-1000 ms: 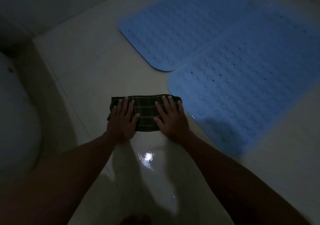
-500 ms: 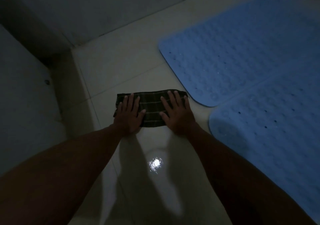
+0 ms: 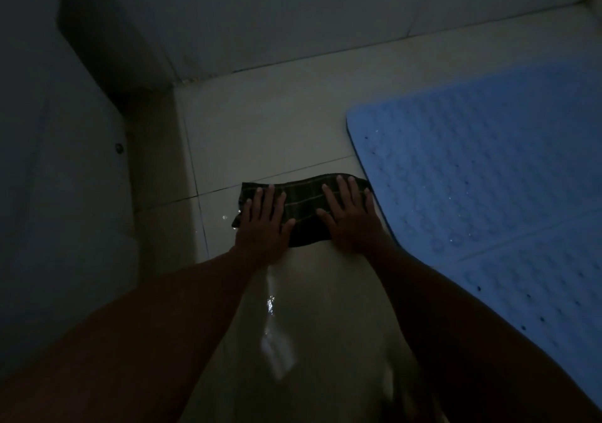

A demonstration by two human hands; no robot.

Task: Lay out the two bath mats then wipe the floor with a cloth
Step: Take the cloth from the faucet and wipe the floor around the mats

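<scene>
A dark plaid cloth (image 3: 304,209) lies folded flat on the pale tiled floor (image 3: 260,129). My left hand (image 3: 264,224) presses its left end with fingers spread. My right hand (image 3: 350,217) presses its right end the same way. Two blue rubber bath mats lie flat side by side at the right: the far mat (image 3: 482,162) starts right beside the cloth's right end, and the near mat (image 3: 540,299) lies in front of it. A wet sheen (image 3: 270,305) shows on the tile behind the cloth, between my forearms.
A white toilet base (image 3: 62,194) stands at the left, close to the cloth. A tiled wall (image 3: 293,15) rises at the back and meets the floor a short way beyond the cloth. The room is dim.
Both hands have pushed the cloth forward along the floor towards the back wall, past the mats' edge. A wet streak trails behind it.
</scene>
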